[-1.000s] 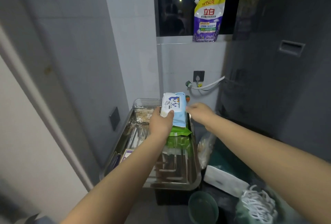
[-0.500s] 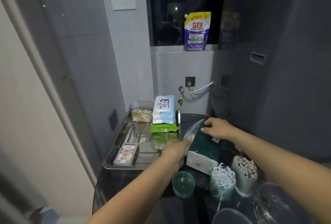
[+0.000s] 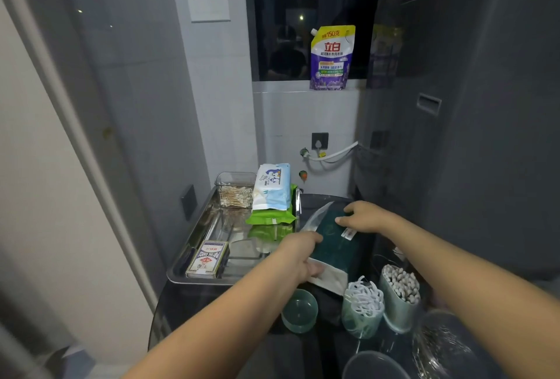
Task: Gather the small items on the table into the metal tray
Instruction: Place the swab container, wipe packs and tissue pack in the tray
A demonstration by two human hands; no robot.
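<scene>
Both hands grasp a dark green pack lying on the dark table, just right of the metal tray. The left hand grips its near white end, the right hand its far end. Its long side runs away toward the grey wall, leaning a little left

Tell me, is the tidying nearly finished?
Partly. The metal tray already holds the card box, a clear box of swabs, the green pack and the blue wipes. Both the left hand and right hand grip the dark green packet. The floss cup, bud cup and small green cup still wait outside.
</scene>
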